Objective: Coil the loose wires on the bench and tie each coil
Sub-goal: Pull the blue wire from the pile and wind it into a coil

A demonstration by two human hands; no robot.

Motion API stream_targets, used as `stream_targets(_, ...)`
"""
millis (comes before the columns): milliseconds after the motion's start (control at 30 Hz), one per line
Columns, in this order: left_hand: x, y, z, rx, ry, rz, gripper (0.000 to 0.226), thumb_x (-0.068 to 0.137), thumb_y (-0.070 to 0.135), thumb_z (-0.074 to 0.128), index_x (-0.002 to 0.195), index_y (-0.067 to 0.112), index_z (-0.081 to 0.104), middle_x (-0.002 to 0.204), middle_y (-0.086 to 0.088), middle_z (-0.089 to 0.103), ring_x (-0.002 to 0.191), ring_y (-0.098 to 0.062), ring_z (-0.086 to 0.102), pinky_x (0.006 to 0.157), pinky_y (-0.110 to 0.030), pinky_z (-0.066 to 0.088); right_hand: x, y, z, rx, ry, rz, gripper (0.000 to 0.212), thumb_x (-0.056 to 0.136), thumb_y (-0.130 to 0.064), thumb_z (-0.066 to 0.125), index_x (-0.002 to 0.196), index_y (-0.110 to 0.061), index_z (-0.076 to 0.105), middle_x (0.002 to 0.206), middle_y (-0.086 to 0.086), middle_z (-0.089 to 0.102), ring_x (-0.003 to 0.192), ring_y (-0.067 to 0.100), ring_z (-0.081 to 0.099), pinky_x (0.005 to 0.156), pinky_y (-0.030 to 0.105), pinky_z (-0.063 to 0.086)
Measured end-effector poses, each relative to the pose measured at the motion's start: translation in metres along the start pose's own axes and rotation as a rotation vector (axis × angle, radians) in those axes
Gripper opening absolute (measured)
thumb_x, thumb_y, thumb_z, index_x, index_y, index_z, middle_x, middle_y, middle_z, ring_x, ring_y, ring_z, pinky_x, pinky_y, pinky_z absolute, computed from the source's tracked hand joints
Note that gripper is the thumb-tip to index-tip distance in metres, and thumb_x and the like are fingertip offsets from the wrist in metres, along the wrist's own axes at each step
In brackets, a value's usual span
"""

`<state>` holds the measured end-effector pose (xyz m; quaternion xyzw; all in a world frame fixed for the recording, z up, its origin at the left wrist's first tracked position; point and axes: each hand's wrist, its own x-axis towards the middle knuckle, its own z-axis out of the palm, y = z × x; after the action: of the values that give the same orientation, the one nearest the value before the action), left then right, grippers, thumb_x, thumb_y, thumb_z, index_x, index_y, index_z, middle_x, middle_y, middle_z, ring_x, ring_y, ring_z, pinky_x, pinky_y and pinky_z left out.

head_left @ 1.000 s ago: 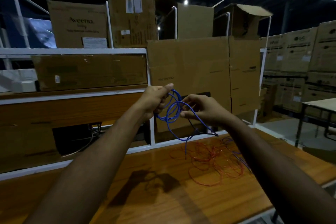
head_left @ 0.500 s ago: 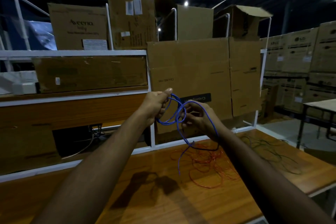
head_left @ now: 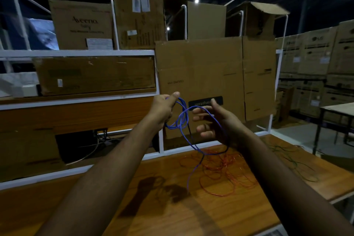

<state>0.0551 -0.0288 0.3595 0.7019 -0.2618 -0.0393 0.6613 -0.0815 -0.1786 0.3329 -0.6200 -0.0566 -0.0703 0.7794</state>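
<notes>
A blue wire (head_left: pixel 181 120) hangs in small loops above the wooden bench (head_left: pixel 172 216). My left hand (head_left: pixel 163 108) grips the top of those loops, thumb up. My right hand (head_left: pixel 214 122) is just to the right with fingers spread; one strand of the blue wire runs over its fingers and down past the palm. The wire's free tail drops to the bench. A loose tangle of red wire (head_left: pixel 220 170) lies on the bench below my hands. A thin dark green wire (head_left: pixel 291 161) sprawls further right.
A white metal shelf frame (head_left: pixel 161 147) stands at the bench's back edge, loaded with cardboard boxes (head_left: pixel 199 82). The bench's right edge (head_left: pixel 341 195) drops off near the green wire. Another table (head_left: pixel 341 110) and stacked cartons stand at far right.
My right hand has opened and swung outward to the right, carrying a blue strand over its fingers. My left hand keeps its grip on the loops. The view tilted slightly.
</notes>
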Motion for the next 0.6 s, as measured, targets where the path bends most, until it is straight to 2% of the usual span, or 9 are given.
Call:
stream_targets(33, 0.0, 0.0, 0.0, 0.015, 0.001, 0.009, 0.037, 0.1, 0.04, 0.054, 0.071, 0.02, 0.043, 0.056, 0.001, 0.03, 0.045, -0.014, 0.025, 0.042, -0.025, 0.02, 0.0, -0.002, 0.001, -0.079, -0.001, -0.023, 0.054, 0.097, -0.05, 0.045, 0.118, -0.003, 0.064, 0.092, 0.008, 0.068, 0.067, 0.018, 0.062, 0.053, 0.025, 0.053)
stream_targets(100, 0.0, -0.001, 0.001, 0.049, -0.008, 0.025, 0.037, 0.1, 0.04, 0.054, 0.071, 0.02, 0.043, 0.056, 0.0, 0.031, 0.045, -0.015, 0.026, 0.042, -0.026, 0.021, 0.003, -0.006, 0.001, -0.306, 0.018, -0.087, 0.039, 0.098, -0.037, 0.054, 0.115, -0.004, 0.064, 0.088, 0.006, 0.064, 0.066, 0.017, 0.059, 0.055, 0.025, 0.05)
stream_targets(167, 0.0, -0.002, 0.003, 0.069, -0.024, 0.033, 0.036, 0.1, 0.041, 0.054, 0.073, 0.02, 0.044, 0.057, 0.0, 0.032, 0.045, -0.014, 0.027, 0.044, -0.027, 0.021, 0.009, -0.009, 0.002, -0.622, 0.075, -0.157, 0.025, 0.098, -0.027, 0.059, 0.113, -0.008, 0.065, 0.088, 0.005, 0.066, 0.07, 0.017, 0.063, 0.064, 0.03, 0.054)
stream_targets(233, 0.001, -0.003, 0.005, 0.085, -0.041, 0.043, 0.036, 0.099, 0.042, 0.054, 0.072, 0.02, 0.045, 0.058, 0.0, 0.033, 0.044, -0.014, 0.028, 0.044, -0.027, 0.022, 0.013, -0.011, 0.003, -0.89, 0.135, -0.204, 0.018, 0.098, -0.026, 0.06, 0.108, -0.014, 0.068, 0.086, 0.004, 0.07, 0.072, 0.017, 0.067, 0.069, 0.034, 0.058)
stream_targets(300, 0.001, -0.004, 0.006, 0.117, -0.049, 0.053, 0.036, 0.099, 0.043, 0.055, 0.073, 0.019, 0.048, 0.057, 0.0, 0.035, 0.043, -0.013, 0.03, 0.042, -0.026, 0.024, 0.015, -0.012, 0.006, -0.991, 0.191, -0.263, 0.014, 0.098, -0.026, 0.059, 0.102, -0.017, 0.069, 0.081, 0.002, 0.069, 0.066, 0.013, 0.065, 0.063, 0.031, 0.057)
stream_targets(367, 0.001, -0.006, 0.004, 0.151, -0.044, 0.063, 0.036, 0.099, 0.041, 0.055, 0.073, 0.017, 0.049, 0.055, 0.001, 0.036, 0.042, -0.012, 0.031, 0.042, -0.025, 0.026, 0.015, -0.015, 0.009, -0.868, 0.243, -0.348, 0.015, 0.1, -0.023, 0.057, 0.098, -0.013, 0.069, 0.079, 0.003, 0.066, 0.063, 0.013, 0.06, 0.058, 0.026, 0.052)
stream_targets(467, 0.003, -0.014, 0.0, 0.179, -0.016, 0.057, 0.04, 0.1, 0.038, 0.056, 0.066, 0.018, 0.047, 0.05, 0.001, 0.034, 0.038, -0.012, 0.028, 0.041, -0.023, 0.025, 0.012, -0.021, 0.01, -0.367, 0.281, -0.422, 0.015, 0.102, -0.016, 0.052, 0.096, -0.01, 0.064, 0.084, 0.007, 0.064, 0.065, 0.013, 0.059, 0.059, 0.024, 0.051)
stream_targets(600, 0.006, -0.025, -0.009, 0.151, 0.029, 0.006, 0.041, 0.099, 0.038, 0.056, 0.064, 0.02, 0.045, 0.05, 0.003, 0.031, 0.043, -0.014, 0.027, 0.047, -0.029, 0.025, 0.011, -0.033, 0.003, 0.143, 0.26, -0.352, 0.017, 0.102, -0.016, 0.046, 0.091, -0.01, 0.058, 0.077, 0.005, 0.06, 0.064, 0.014, 0.056, 0.058, 0.025, 0.048)
